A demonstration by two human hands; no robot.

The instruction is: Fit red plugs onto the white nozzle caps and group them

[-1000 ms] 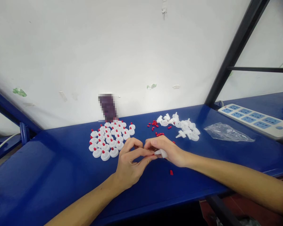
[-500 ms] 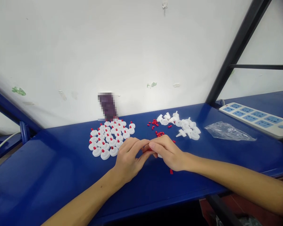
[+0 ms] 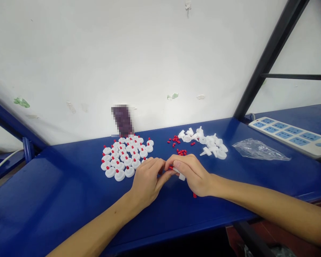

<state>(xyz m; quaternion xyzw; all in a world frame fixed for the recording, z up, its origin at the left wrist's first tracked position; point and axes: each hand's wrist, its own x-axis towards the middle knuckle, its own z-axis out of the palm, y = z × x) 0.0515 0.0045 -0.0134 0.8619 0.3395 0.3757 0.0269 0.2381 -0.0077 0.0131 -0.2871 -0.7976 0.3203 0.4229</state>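
Observation:
Both hands meet over the front part of the table, fingertips almost touching. My right hand (image 3: pixel 196 176) is closed round a white plastic nozzle cap (image 3: pixel 182 176), whose lower end sticks out below the fingers. At its other end shows a small red tip cap (image 3: pixel 171 167). My left hand (image 3: pixel 148 178) is closed at that red end, thumb underneath; its fingers partly hide the grip. A loose red tip cap (image 3: pixel 194 195) lies just below my right hand. Beyond the hands is a small heap of red tip caps (image 3: pixel 182 152).
White nozzle caps with red tips (image 3: pixel 119 175) stand grouped at left. Plain white nozzle caps (image 3: pixel 211 144) lie piled at back right, beside a clear plastic bag (image 3: pixel 259 149) and a power strip (image 3: pixel 291 134). A pixelated dark object (image 3: pixel 123 119) leans against the wall.
My hands have shifted slightly apart and turned, so more of the white nozzle cap and its red tip shows between them. The things on the table have not moved.

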